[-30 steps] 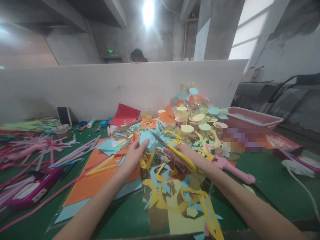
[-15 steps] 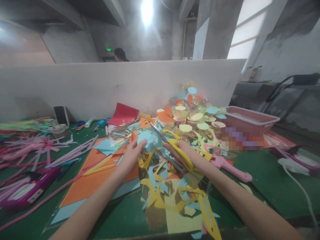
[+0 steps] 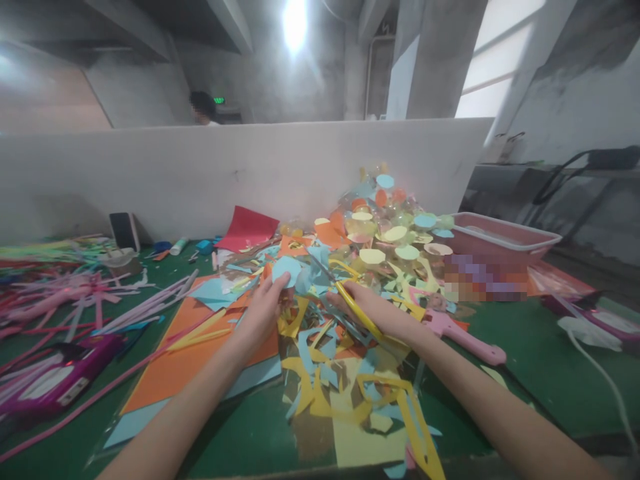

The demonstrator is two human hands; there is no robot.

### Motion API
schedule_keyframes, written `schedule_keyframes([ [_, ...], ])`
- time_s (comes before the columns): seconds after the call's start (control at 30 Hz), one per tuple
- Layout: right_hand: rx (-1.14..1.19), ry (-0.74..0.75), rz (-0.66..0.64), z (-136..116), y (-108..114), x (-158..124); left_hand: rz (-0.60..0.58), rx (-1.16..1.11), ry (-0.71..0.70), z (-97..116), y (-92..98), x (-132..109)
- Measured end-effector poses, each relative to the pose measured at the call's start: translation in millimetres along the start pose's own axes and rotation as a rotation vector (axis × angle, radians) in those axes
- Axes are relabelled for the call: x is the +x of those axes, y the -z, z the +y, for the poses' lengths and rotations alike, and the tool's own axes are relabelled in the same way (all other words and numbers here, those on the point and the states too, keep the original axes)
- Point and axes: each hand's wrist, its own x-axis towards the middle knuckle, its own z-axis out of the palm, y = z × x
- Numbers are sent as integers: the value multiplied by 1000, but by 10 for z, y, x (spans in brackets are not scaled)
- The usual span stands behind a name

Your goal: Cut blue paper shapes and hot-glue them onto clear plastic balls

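Observation:
Between the thumb and fingers of my left hand point(image 3: 270, 300) is a light blue paper disc point(image 3: 287, 271), roughly round. My right hand point(image 3: 367, 307) is closed round the yellow handles of a pair of scissors point(image 3: 355, 301). Their blades point up and left, beside a curl of blue paper point(image 3: 314, 275) at the disc's right edge. Whether the blades touch the paper I cannot make out. Under both hands lies a heap of blue and yellow paper scraps point(image 3: 320, 390). Orange sheets point(image 3: 175, 360) lie beneath my left forearm.
A pile of clear domes and coloured paper discs point(image 3: 390, 233) rises at the back, against a white partition point(image 3: 200, 173). Right of it stands a pink bin point(image 3: 505, 233). A pink glue gun point(image 3: 465, 340) lies by my right forearm. Purple devices point(image 3: 65, 373) and pink strips point(image 3: 75, 293) lie left.
The blue disc in my left hand has shifted slightly left and up. The scissors' blades look closer together, and a blue curl now stands beside them. Behind the partition a person has moved left.

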Motion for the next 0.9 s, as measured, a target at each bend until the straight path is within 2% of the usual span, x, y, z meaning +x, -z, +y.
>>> schedule_keyframes([
  [0.17, -1, -47, 56, 82, -28, 50, -90, 83, -20, -21, 32, -27],
  [0.27, -12, -117, 112, 138, -38, 86, -100, 106, -21, -36, 46, -21],
  [0.4, -61, -124, 164, 162, -50, 101, -117, 121, -43, -58, 54, -2],
  [0.6, -79, -146, 129, 134, -56, 63, -112, 187, -64, -79, 64, -6],
  [0.77, -243, -161, 91, 152, -51, 53, -115, 221, -74, -56, 54, -17],
  [0.9, -346, -102, 128, 155, -69, 65, -95, 243, -60, -41, 26, -29],
])
